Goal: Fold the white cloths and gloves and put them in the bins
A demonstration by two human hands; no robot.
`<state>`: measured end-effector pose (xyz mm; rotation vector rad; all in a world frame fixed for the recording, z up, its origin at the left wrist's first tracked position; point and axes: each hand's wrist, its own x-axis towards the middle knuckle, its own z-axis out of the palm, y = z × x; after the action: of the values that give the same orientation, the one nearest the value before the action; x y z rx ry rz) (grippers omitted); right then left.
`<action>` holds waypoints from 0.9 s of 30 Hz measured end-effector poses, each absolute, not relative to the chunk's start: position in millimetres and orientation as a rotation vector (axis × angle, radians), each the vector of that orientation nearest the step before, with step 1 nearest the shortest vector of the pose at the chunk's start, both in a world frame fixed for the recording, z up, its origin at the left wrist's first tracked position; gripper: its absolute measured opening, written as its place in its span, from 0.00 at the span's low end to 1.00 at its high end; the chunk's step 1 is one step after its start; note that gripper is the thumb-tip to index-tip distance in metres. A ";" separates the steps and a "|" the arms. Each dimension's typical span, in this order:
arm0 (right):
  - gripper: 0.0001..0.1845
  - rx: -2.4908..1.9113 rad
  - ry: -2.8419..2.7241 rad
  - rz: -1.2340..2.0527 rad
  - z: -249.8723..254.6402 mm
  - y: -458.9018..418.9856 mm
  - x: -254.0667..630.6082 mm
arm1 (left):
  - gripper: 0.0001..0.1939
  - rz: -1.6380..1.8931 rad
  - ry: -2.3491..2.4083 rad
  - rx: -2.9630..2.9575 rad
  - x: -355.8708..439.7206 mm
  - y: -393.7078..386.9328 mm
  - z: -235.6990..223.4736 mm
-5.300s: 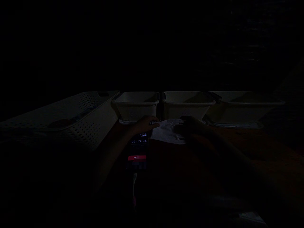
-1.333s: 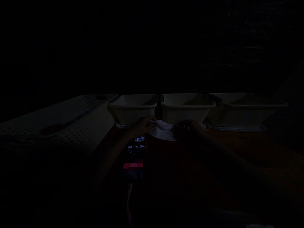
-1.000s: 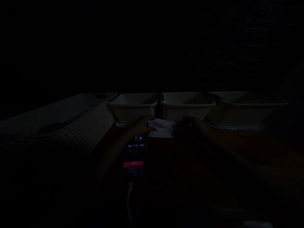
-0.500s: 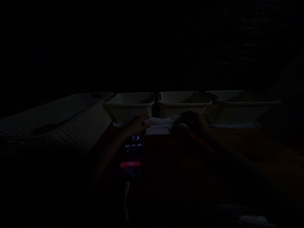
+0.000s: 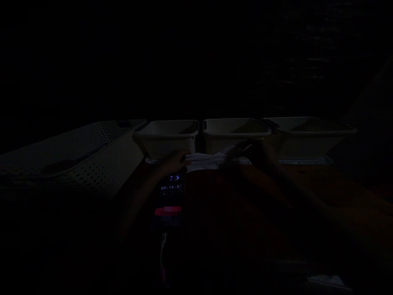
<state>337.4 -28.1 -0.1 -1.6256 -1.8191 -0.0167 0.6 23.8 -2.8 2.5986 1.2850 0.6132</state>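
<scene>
The scene is very dark. A small white piece of cloth [image 5: 204, 161] is stretched between my two hands, above the table and in front of the middle bin. My left hand [image 5: 178, 159] is closed on its left end, thumb and fingers pinching the edge. At the other end my right hand [image 5: 253, 149] has its fingers bent around the cloth's raised corner; shadow hides part of these fingers. Just below my left hand lies a phone [image 5: 170, 200] with a lit timer screen.
Three pale plastic bins stand in a row: a left bin [image 5: 166, 143], a middle bin [image 5: 236, 135] and a right bin [image 5: 310, 141]. At left is a large perforated basket [image 5: 123, 164]. A white cable [image 5: 162, 250] runs from the phone. Something white [image 5: 327, 281] lies at the lower right.
My right hand has risen slightly and moved a little to the right, lifting the cloth's right corner. My left hand keeps its pinch in nearly the same place.
</scene>
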 end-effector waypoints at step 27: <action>0.12 -1.558 -2.249 0.106 -3.1 -54.3 289.2 | 0.20 0.668 1.230 2.610 10.7 11.7 -2.5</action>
<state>289.2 -54.3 -3.1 -1.5582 -2.2492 0.1057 10.7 11.7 -2.5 2.6103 1.2304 0.6676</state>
